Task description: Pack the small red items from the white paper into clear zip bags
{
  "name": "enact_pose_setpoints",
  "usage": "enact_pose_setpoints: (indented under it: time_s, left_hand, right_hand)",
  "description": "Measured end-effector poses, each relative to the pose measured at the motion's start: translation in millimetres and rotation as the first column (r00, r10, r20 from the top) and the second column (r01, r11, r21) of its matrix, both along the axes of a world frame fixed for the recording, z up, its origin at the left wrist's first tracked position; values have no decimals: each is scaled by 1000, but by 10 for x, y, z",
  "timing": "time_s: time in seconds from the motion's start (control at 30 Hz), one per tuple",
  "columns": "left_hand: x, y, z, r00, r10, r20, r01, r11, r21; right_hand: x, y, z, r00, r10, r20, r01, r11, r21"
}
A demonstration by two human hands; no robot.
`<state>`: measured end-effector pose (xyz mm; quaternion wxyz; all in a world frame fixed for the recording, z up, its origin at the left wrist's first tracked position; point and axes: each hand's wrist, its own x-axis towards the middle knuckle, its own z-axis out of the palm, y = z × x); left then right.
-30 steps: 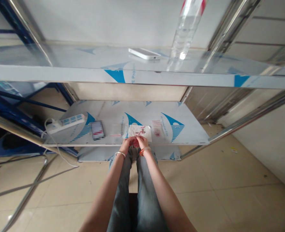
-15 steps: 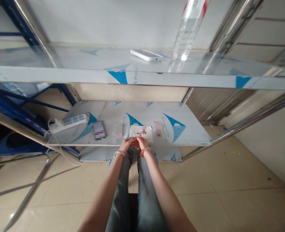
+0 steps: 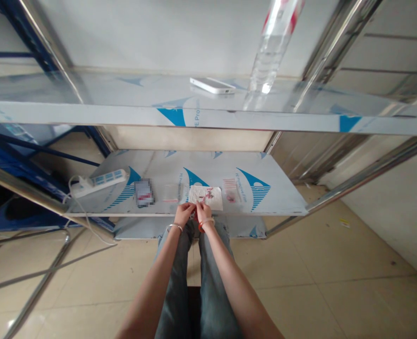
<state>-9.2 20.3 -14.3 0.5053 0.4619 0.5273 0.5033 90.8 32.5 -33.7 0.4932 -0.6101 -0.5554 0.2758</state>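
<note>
Steel shelf (image 3: 265, 188) with blue-printed film, beige tile floor (image 3: 317, 282) below. Both hands, left (image 3: 183, 213) and right (image 3: 203, 212), pinch something small and red (image 3: 195, 215) at the near edge of a white paper (image 3: 206, 197). Phone (image 3: 212, 85) and bottle (image 3: 269, 52) up top.

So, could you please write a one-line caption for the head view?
Both hands, left hand and right hand, meet at a white sheet on the lower shelf, pinching something small and red.
</note>
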Motion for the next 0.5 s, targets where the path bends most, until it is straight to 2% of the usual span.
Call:
enact_pose_setpoints:
  time_s: [0.27,0.5]
  left_hand:
    - [26,-33,101,989,124,-84,-119,991,63]
    - [62,-32,59,967,221,-126,-209,973,99]
  right_hand:
    - [-75,-62,56,996,58,69,-56,998,-31]
    - [-138,-118,76,991,39,129,-43,999,32]
